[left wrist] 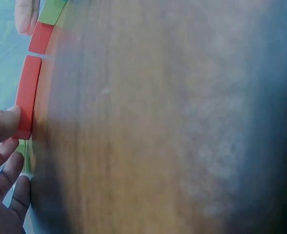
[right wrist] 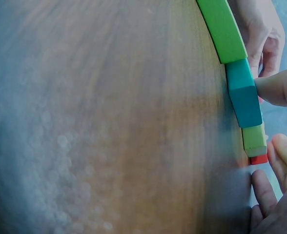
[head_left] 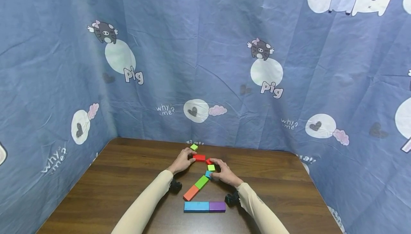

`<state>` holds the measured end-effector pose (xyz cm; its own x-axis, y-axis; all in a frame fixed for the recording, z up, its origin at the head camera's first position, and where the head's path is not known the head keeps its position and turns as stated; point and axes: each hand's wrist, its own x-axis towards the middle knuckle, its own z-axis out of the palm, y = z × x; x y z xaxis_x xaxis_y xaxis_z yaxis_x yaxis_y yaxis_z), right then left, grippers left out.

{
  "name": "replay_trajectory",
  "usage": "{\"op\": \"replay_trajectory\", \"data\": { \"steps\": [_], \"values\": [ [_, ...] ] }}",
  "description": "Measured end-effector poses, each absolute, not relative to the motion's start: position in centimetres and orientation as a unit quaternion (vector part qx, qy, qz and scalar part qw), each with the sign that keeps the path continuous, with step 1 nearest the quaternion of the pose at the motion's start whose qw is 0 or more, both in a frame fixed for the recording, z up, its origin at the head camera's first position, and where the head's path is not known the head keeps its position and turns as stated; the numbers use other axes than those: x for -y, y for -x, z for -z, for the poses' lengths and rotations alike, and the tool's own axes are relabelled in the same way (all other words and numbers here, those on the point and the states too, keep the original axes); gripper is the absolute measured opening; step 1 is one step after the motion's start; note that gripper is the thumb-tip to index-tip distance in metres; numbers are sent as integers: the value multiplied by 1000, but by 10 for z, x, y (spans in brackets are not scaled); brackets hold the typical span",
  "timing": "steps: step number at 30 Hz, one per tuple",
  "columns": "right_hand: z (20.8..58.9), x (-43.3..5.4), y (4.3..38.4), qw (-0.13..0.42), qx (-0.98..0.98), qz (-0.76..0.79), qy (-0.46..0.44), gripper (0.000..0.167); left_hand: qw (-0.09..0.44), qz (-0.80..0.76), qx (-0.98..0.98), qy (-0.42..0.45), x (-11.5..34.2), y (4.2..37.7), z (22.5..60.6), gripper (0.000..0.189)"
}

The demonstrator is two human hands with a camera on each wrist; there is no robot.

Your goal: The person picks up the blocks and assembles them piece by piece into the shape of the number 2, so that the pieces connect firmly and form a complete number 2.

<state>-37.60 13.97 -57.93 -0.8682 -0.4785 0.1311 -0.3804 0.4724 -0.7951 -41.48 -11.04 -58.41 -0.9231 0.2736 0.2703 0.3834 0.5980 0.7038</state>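
My left hand [head_left: 183, 161] is at the left end of a long red block [head_left: 199, 158]. In the left wrist view its thumb [left wrist: 7, 122] presses the block's side, with the other fingers around that end. A yellow-green block [head_left: 194, 147] lies just past the fingertips. My right hand [head_left: 226, 174] reaches in from the right, fingers spread along a curved row. Its thumb touches a blue block [right wrist: 243, 92], and its forefinger is by a small red block [head_left: 208, 161]. Between these two sits a light-green block [head_left: 211, 167].
A green block [head_left: 202, 182] and an orange block [head_left: 191, 193] continue the row toward the near left. Closer still, a long blue block [head_left: 196, 207] and a purple block [head_left: 217, 207] lie end to end. A patterned blue curtain [head_left: 218, 66] hangs behind the wooden table [head_left: 282, 191].
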Motion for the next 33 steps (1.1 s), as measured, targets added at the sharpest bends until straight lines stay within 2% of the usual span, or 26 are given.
{"op": "replay_trajectory", "data": {
  "steps": [8, 19, 33],
  "values": [
    [574, -139, 371, 54, -857, 444, 256, 63, 80, 405, 892, 183, 110, 414, 585, 23],
    [579, -140, 374, 51, -856, 446, 257, 64, 68, 409, 891, 184, 111, 415, 586, 25],
    [581, -139, 376, 46, -857, 445, 256, 63, 68, 433, 880, 183, 111, 416, 586, 37]
  ]
}}
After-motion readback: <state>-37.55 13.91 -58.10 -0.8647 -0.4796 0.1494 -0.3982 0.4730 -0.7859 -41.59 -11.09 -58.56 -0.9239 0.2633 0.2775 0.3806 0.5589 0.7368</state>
